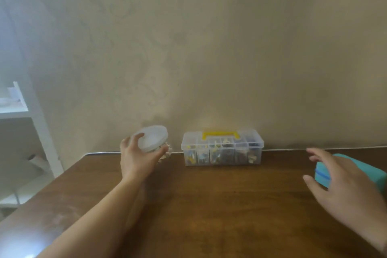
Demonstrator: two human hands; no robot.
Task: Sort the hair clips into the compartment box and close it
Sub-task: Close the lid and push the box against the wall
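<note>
Meanwhile left hand [137,156] grips jar [156,142].

Dim, warm and soft throughout, the view takes pale daylight from the left, washing out the white shelf [23,109] and glaring on the brown table [209,205] at its near-left corner, while wide-angle bending bows the edges and motion blurs both hands.
</note>
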